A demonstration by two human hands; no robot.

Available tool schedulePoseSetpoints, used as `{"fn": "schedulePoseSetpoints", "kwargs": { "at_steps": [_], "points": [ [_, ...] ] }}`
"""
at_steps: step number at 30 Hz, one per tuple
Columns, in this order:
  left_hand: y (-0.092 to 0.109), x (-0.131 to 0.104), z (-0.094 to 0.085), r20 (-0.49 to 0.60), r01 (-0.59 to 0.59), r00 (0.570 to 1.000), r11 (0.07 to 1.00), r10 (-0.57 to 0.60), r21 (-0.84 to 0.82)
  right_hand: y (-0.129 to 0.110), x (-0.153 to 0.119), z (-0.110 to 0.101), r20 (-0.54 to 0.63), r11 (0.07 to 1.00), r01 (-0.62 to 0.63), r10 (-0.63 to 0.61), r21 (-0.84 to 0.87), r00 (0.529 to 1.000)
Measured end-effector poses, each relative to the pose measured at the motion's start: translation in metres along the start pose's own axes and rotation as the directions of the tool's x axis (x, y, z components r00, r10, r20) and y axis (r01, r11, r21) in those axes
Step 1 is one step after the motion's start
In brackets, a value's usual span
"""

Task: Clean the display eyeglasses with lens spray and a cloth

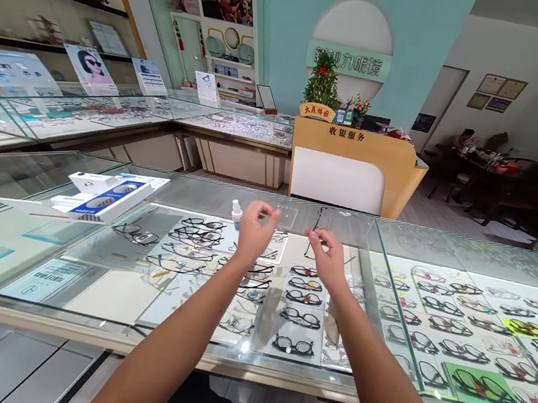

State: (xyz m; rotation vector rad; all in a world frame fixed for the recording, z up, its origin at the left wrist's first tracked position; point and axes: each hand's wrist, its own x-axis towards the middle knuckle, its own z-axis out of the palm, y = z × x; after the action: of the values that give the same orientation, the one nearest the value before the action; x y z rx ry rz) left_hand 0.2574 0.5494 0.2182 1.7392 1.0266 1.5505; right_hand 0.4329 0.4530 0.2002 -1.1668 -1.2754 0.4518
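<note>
Head view: right hand (328, 251) pinches eyeglasses (317, 219); left hand (257, 228) curled, its hold unclear.

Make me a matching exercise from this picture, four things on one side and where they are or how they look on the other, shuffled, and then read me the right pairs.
Things:
1. Left hand
2. Right hand
3. Leafy plant
4. Box

Places, colours and states:
A. Standing on the yellow-brown desk
B. Pinching dark glasses
C. White with a blue side
D. Raised just beside the spray bottle

Right pairs: 1-D, 2-B, 3-A, 4-C
</note>
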Motion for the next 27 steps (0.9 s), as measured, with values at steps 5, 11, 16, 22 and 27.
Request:
{"fn": "schedulePoseSetpoints", "kwargs": {
  "at_steps": [5,11,16,22,27],
  "points": [
    [-0.022,0.026,-0.033,-0.337,0.247,0.935,0.886,-0.111,0.393,-0.002,0.0,-0.003,0.017,1.0,-0.007,0.008,-0.013,1.0],
    [-0.057,0.04,-0.05,-0.21,0.409,0.912,0.761,-0.352,0.504,-0.004,0.0,-0.004,0.05,1.0,-0.024,0.025,-0.014,0.998],
    [-0.071,0.042,-0.053,-0.153,0.391,0.919,0.793,-0.363,0.467,-0.004,0.0,-0.003,0.06,0.999,-0.036,0.035,0.003,0.998],
    [-0.044,0.042,-0.035,0.108,0.301,0.95,0.951,-0.292,-0.077,-0.007,0.007,-0.013,0.036,0.995,-0.08,0.078,0.055,0.996],
    [-0.009,0.021,-0.015,0.559,0.579,0.794,0.58,-0.241,-0.572,-0.004,0.014,-0.024,0.02,0.974,-0.156,0.155,0.164,0.988]
  ]
}}
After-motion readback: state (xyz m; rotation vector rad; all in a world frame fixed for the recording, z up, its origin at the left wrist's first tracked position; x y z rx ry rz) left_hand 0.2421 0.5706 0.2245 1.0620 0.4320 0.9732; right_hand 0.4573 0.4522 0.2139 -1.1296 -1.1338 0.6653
